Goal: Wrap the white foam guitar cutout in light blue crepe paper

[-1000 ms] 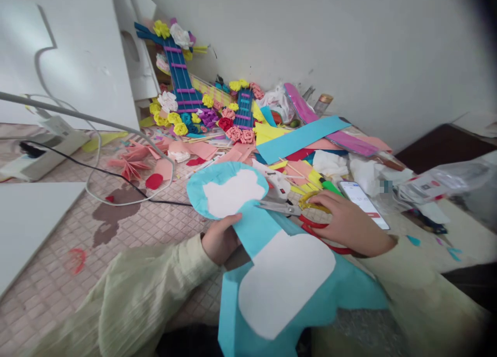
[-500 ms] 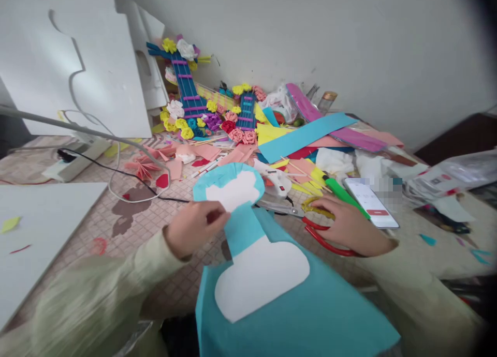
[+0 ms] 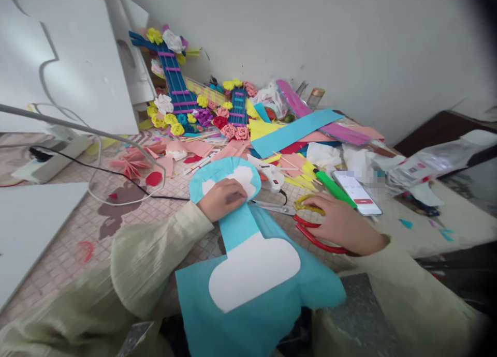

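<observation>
Your right hand [image 3: 336, 223] grips the scissors [image 3: 277, 208] and your left hand [image 3: 222, 201] seemingly pinches the blue paper [image 3: 238, 228], folded over the white card's [image 3: 254, 274] far end, near end unwrapped.

Ahead of you a plain pale grey wall [image 3: 349, 51] with small dark marks, at your far left white panels [image 3: 81, 83] catching a bright sheen, before you a table under a grid-patterned pinkish tablecloth [image 3: 73, 233], dark-blotched at left, soft light.
</observation>
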The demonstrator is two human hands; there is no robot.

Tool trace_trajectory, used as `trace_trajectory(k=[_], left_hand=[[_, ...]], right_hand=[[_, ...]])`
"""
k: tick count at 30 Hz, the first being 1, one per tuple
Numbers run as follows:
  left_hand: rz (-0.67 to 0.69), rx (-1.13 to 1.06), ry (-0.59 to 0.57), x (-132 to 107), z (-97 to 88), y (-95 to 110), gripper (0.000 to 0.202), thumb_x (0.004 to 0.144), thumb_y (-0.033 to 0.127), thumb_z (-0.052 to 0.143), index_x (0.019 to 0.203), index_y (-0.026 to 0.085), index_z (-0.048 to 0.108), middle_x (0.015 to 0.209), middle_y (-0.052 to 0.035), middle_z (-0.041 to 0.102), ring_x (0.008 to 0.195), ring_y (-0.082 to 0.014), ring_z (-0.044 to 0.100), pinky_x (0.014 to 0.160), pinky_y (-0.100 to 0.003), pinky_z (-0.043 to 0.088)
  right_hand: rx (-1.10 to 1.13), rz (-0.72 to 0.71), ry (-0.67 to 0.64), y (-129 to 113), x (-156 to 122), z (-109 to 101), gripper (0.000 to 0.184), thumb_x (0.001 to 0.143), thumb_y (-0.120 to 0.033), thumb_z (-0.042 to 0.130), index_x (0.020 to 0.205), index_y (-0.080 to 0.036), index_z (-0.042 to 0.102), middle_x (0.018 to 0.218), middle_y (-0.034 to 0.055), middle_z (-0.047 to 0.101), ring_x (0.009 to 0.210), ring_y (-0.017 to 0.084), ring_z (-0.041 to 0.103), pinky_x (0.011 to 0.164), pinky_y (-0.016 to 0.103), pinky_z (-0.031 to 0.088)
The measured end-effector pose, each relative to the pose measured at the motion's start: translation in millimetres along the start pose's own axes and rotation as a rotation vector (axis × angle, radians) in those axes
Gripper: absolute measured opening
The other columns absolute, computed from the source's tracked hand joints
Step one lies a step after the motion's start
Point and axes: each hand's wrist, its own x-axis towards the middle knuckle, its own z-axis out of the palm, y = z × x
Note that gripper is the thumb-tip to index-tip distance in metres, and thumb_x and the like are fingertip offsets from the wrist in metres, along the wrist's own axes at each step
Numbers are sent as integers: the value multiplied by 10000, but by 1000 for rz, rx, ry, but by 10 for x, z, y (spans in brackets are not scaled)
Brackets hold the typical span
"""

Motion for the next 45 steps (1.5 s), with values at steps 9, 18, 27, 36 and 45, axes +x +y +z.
trace_trajectory(k=[9, 18, 27, 36, 45], left_hand=[[34, -86, 33, -20, 37, -88, 91, 753, 229, 559, 734, 188, 637, 802, -79, 653, 812, -199, 588, 818, -344, 408], [33, -139, 42, -14, 37, -78, 107, 760, 235, 550, 727, 185, 640, 787, -82, 655, 798, -188, 593, 797, -323, 429], [16, -146, 27, -27, 52, -73, 86, 743, 219, 553, 721, 194, 633, 788, -70, 660, 799, -189, 591, 807, -330, 421], [24, -126, 12, -30, 46, -65, 85, 746, 209, 542, 709, 190, 617, 777, -69, 662, 790, -185, 597, 803, -324, 421], [47, -133, 14, -31, 56, -90, 85, 750, 203, 542, 712, 183, 616, 781, -76, 663, 787, -188, 600, 796, -323, 421]], right_hand=[[-54, -44, -47, -32, 99, -12, 266, 724, -395, 578, 902, -199, 558, 989, 79, 626, 945, 237, 582, 806, 365, 478], [-77, -77, -25, -71, 148, -9, 239, 729, -390, 575, 875, -201, 562, 945, 77, 642, 906, 241, 603, 776, 367, 489], [-196, -105, -35, -59, 166, -101, 319, 726, -464, 548, 899, -197, 567, 947, 85, 627, 950, 277, 574, 784, 403, 475], [-192, -85, -60, -103, 196, -106, 305, 725, -440, 554, 903, -192, 561, 939, 82, 617, 923, 263, 582, 725, 375, 480], [-222, -95, -60, -94, 215, -71, 294, 726, -478, 550, 852, -212, 555, 901, 66, 637, 863, 242, 606, 667, 326, 462]])
